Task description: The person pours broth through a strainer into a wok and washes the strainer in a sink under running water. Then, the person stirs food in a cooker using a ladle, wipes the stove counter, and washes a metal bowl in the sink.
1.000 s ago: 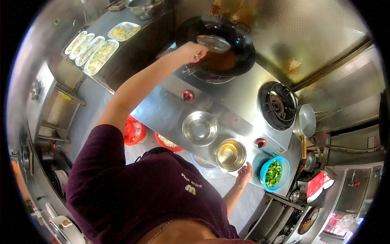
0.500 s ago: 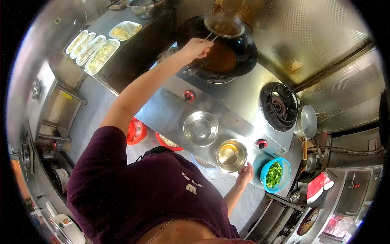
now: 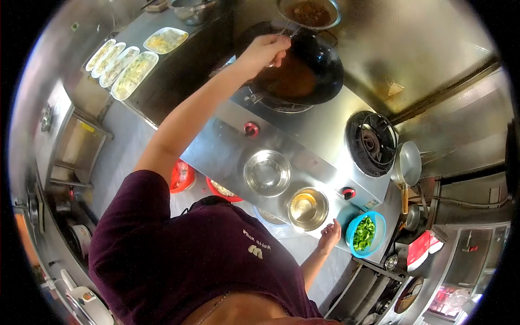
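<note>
Carefully, the strainer (image 3: 309, 14) of brown bits should be held flat over the wok (image 3: 326, 76) so drips are caught. Its handle is gripped by the left hand (image 3: 271, 50); the right hand (image 3: 329, 237), loosely bent, is held near the blue bowl (image 3: 355, 250).

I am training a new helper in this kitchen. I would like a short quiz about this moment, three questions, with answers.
1. Multiple choice: What colour is the bowl with the cut green vegetable?
A) Red
B) Blue
C) White

2. True or false: The left hand holds the strainer, while the right hand holds nothing visible.

3. Fill in the number: At the upper left of the picture, ____ white plates are set out.

Key: 1. B; 2. True; 3. five
</note>
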`<control>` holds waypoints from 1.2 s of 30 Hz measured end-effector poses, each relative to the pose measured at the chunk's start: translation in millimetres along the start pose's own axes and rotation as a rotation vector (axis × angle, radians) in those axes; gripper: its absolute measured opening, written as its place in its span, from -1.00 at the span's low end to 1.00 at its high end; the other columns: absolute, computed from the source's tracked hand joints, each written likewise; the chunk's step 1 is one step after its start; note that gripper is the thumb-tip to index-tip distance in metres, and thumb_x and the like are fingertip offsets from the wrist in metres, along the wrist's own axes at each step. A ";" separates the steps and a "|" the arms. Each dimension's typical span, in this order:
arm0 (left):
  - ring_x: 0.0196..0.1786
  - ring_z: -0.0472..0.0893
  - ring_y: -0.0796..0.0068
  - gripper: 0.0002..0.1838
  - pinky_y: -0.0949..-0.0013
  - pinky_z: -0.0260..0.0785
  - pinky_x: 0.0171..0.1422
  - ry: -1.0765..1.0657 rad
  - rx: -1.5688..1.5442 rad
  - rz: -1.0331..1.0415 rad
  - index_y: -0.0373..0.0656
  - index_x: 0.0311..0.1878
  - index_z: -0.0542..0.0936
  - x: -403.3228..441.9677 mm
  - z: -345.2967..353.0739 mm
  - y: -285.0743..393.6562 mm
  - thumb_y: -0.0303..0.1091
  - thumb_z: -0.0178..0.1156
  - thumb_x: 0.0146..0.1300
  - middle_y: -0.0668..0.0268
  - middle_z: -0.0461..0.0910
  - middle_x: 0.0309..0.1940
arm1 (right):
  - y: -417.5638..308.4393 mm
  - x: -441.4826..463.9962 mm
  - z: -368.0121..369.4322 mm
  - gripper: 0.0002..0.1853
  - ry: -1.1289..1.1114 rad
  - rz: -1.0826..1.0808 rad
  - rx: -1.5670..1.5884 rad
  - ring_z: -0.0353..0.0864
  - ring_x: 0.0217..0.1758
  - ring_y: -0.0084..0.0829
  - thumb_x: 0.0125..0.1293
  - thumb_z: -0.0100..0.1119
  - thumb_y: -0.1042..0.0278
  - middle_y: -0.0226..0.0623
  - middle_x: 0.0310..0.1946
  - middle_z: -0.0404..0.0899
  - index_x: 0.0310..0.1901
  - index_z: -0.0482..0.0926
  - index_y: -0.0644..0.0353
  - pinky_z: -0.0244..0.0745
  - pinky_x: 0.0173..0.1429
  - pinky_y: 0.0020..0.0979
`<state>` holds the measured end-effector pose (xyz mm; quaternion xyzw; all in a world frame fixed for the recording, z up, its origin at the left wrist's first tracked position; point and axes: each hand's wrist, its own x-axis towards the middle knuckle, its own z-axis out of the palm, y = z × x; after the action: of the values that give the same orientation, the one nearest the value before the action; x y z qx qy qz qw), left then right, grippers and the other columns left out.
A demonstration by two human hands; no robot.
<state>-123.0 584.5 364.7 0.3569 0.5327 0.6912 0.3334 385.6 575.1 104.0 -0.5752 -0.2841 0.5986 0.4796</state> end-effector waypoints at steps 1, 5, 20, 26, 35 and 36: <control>-0.63 0.28 0.69 -0.68 0.59 0.08 -0.57 -0.034 -0.133 -0.162 -0.34 -0.07 0.43 2.7 -5.1 -14.2 -0.32 0.10 0.17 0.49 0.31 -0.66 | 1.9 -0.2 0.7 -0.81 -0.052 -0.006 -0.003 0.21 -0.70 -0.68 0.16 0.03 0.32 -0.51 -0.67 0.29 -0.24 0.47 0.23 0.04 -0.70 -0.66; -0.66 0.28 0.72 -0.80 0.68 0.08 -0.66 0.042 -0.357 -0.557 -0.33 -0.15 0.44 13.2 -16.8 -46.5 -0.42 0.04 0.20 0.50 0.31 -0.67 | -2.3 -6.0 10.5 -0.81 -0.059 -0.009 -0.009 0.21 -0.70 -0.69 0.17 0.01 0.31 -0.52 -0.67 0.28 -0.25 0.47 0.22 0.05 -0.69 -0.67; -0.61 0.32 0.66 -0.79 0.60 0.13 -0.62 0.015 -0.245 -0.430 -0.28 -0.17 0.51 8.9 -16.1 -39.7 -0.38 0.09 0.17 0.44 0.34 -0.63 | -4.0 -5.4 7.2 -0.80 -0.073 -0.043 -0.013 0.26 -0.65 -0.70 0.18 0.02 0.30 -0.52 -0.66 0.31 -0.23 0.46 0.22 0.06 -0.66 -0.69; -0.64 0.33 0.72 -0.82 0.71 0.15 -0.65 0.021 -0.285 -0.649 -0.32 -0.17 0.44 17.7 -43.0 -70.7 -0.45 0.04 0.20 0.49 0.32 -0.66 | -13.7 -8.4 7.6 -0.80 -0.089 -0.053 0.030 0.31 -0.57 -0.73 0.19 0.03 0.29 -0.54 -0.63 0.33 -0.22 0.49 0.20 0.10 -0.64 -0.72; -0.66 0.27 0.73 -0.77 0.69 0.16 -0.63 -0.211 -0.649 -0.318 -0.30 -0.07 0.36 -23.6 -66.9 17.8 -0.44 -0.01 0.22 0.52 0.26 -0.70 | -20.4 -20.3 29.9 -0.77 -0.205 -0.038 -0.024 0.22 -0.61 -0.70 0.17 0.01 0.29 -0.49 -0.62 0.32 -0.21 0.49 0.21 0.08 -0.61 -0.70; -0.66 0.26 0.73 -0.75 0.70 0.16 -0.62 -0.208 -0.660 -0.285 -0.32 -0.04 0.35 -42.9 -73.1 30.6 -0.45 -0.02 0.22 0.52 0.25 -0.70 | -23.6 -21.9 36.7 -0.76 -0.248 -0.070 -0.095 0.21 -0.61 -0.70 0.17 0.01 0.28 -0.49 -0.62 0.31 -0.19 0.49 0.22 0.07 -0.61 -0.69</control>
<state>-165.0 505.6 375.7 0.2207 0.2889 0.7323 0.5758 353.4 572.0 140.7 -0.5084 -0.3892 0.6339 0.4338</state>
